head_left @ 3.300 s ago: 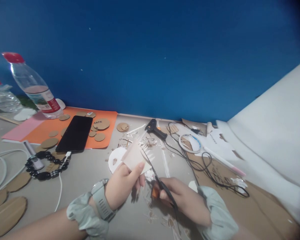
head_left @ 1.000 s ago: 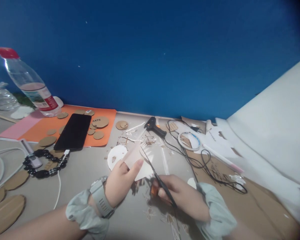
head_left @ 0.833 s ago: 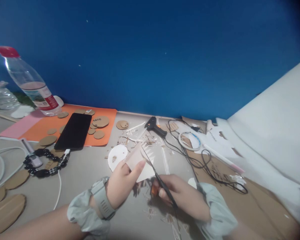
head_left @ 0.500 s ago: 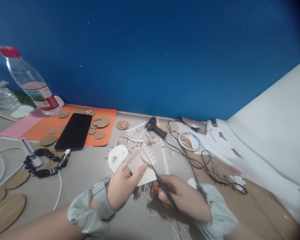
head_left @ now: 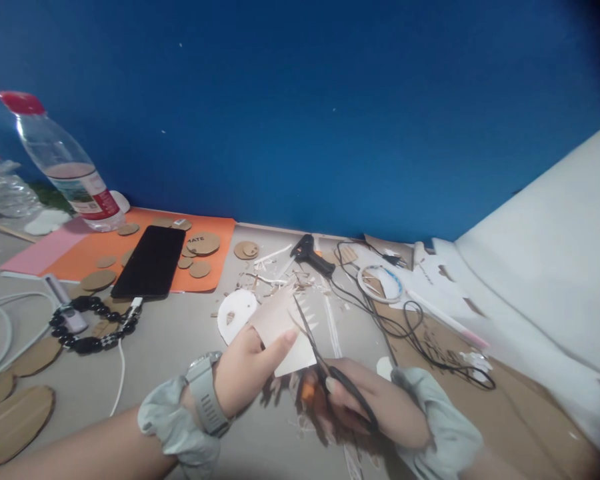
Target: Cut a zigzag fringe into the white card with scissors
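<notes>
My left hand (head_left: 247,373) pinches a piece of white paper (head_left: 295,357) between thumb and fingers, and a watch is on that wrist. Pointed, fringe-like cuts run along the paper's far right edge. In my right hand (head_left: 370,393) is a pair of black scissors (head_left: 324,365), fingers wrapped in the handles. The blades are parted and lie at the paper's right side, beyond my left thumb. Below the paper, between the hands, a small orange item (head_left: 309,390) shows, partly hidden. A white paper disc with a hole (head_left: 237,313) lies left of the paper.
A black glue gun (head_left: 313,257) lies behind the hands among paper scraps, its cord running right over cardboard (head_left: 460,393). At left are a phone (head_left: 150,263), a black bead bracelet (head_left: 87,343), cardboard discs (head_left: 15,427) and a bottle (head_left: 80,180). A blue wall stands behind.
The scissors have opened wider, and their handles have spread in my right hand. My left hand keeps its hold on the paper, which has tilted slightly.
</notes>
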`<state>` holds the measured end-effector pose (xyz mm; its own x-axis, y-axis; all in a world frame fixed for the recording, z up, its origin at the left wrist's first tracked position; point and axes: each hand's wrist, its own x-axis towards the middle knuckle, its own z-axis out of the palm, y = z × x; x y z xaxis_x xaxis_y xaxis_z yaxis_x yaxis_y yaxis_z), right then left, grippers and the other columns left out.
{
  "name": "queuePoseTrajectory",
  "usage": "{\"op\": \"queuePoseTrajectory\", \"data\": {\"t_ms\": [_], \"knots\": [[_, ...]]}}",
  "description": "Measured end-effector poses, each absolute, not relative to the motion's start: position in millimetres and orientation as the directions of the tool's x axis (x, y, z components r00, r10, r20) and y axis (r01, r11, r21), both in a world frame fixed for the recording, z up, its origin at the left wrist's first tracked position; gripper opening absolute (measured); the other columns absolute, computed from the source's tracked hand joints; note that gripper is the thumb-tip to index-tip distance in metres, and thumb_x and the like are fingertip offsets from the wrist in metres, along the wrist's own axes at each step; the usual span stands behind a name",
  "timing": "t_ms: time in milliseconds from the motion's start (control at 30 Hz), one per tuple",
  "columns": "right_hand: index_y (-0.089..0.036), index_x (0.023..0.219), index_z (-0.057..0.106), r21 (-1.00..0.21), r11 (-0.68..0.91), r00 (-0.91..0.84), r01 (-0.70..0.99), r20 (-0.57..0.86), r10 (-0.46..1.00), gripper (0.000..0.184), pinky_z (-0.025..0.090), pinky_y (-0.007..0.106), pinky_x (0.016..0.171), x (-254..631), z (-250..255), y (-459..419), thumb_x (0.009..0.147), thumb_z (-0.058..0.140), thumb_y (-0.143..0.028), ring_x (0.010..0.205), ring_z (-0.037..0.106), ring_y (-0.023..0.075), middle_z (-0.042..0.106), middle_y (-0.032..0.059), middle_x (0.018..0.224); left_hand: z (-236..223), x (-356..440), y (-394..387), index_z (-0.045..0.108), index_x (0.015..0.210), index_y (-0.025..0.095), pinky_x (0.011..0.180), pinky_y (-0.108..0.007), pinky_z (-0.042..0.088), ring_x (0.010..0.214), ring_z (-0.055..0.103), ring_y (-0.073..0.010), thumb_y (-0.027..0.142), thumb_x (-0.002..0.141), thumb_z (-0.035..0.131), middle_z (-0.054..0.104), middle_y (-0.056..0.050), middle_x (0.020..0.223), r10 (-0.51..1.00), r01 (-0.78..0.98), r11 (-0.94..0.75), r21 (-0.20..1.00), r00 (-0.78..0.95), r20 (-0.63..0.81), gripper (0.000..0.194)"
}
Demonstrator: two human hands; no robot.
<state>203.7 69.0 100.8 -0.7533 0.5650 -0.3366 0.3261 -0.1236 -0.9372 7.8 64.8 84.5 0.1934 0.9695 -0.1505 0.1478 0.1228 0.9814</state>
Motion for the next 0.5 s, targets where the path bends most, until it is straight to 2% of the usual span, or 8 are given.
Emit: {"op": "queuePoseTrajectory", "data": {"t_ms": [133, 267, 433, 500], "knots": [[-0.011, 0.094, 0.059, -0.939, -0.113, -0.750, 0.325, -0.329, 0.574, 0.063, 0.022, 0.018, 0.035, 203.8, 98.2, 69.2, 0.087, 0.031, -0.067, 0.038, 0.032, 0.0061, 0.057, 0.0027, 0.059, 79.4, 6.6, 63.7, 0.055, 0.062, 0.017, 0.056, -0.026, 0.046, 0.050, 0.054, -0.0145, 0.046, 0.087, 0.046, 0.056, 0.000, 0.049, 0.975, 0.226, 0.137, 0.964, 0.141, -0.172, 0.039], [-0.011, 0.090, 0.059, -0.939, -0.066, -0.729, 0.336, -0.304, 0.613, 0.059, 0.030, 0.019, 0.041, 202.3, 98.0, 68.2, 0.087, 0.033, -0.065, 0.044, 0.040, 0.0083, 0.056, 0.0025, 0.061, 81.3, 6.6, 62.4, 0.049, 0.052, 0.018, 0.053, -0.026, 0.044, 0.046, 0.050, -0.0137, 0.048, 0.086, 0.044, 0.051, 0.000, 0.044, 0.970, 0.290, 0.165, 0.943, 0.124, -0.207, 0.046], [-0.012, 0.092, 0.061, -0.920, 0.001, -0.689, 0.393, -0.294, 0.663, 0.058, 0.035, 0.021, 0.044, 201.9, 97.3, 66.8, 0.089, 0.032, -0.062, 0.047, 0.045, 0.0110, 0.058, 0.0042, 0.063, 84.7, 8.0, 62.1, 0.060, 0.069, 0.016, 0.059, -0.025, 0.047, 0.056, 0.057, -0.0152, 0.043, 0.085, 0.049, 0.063, -0.002, 0.059, 0.971, 0.222, 0.161, 0.962, 0.137, -0.194, 0.033], [-0.012, 0.091, 0.062, -0.918, 0.003, -0.677, 0.397, -0.291, 0.676, 0.060, 0.036, 0.022, 0.045, 202.4, 96.8, 65.8, 0.088, 0.032, -0.063, 0.049, 0.048, 0.0122, 0.059, 0.0051, 0.063, 83.2, 8.1, 62.3, 0.061, 0.067, 0.015, 0.060, -0.026, 0.047, 0.058, 0.058, -0.0161, 0.042, 0.083, 0.053, 0.063, -0.002, 0.057, 0.972, 0.158, 0.182, 0.970, 0.120, -0.202, 0.032]]}}
